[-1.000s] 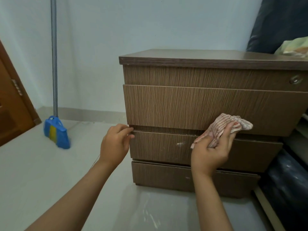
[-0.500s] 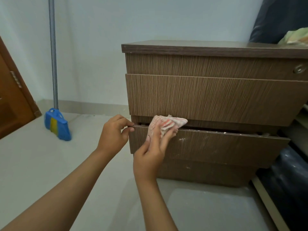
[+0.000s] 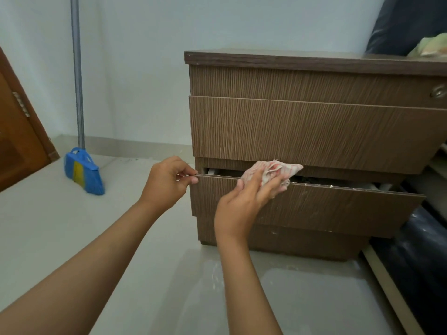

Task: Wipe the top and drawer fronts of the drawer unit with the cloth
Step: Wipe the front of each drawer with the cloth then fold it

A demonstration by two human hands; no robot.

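Observation:
A brown wood-grain drawer unit (image 3: 314, 131) stands against the pale wall. Its third drawer (image 3: 338, 209) is pulled out a little, with a dark gap along its top edge. My left hand (image 3: 167, 182) pinches the left corner of that drawer's top edge. My right hand (image 3: 244, 204) presses a crumpled pink-and-white cloth (image 3: 273, 171) onto the same top edge, left of the middle. White scuff marks show on the open drawer's front. The unit's top (image 3: 290, 59) is seen edge-on.
A blue broom (image 3: 83, 170) with a grey handle leans against the wall at left. A brown wooden door (image 3: 19, 136) stands at the far left. Dark plastic-wrapped bulk (image 3: 420, 257) fills the right side. A pale bundle (image 3: 430, 48) lies on the unit's top right.
The third drawer has slid further out. My right hand swept the cloth left along the drawer's top edge, then back to the right a little. My left hand keeps hold of the corner.

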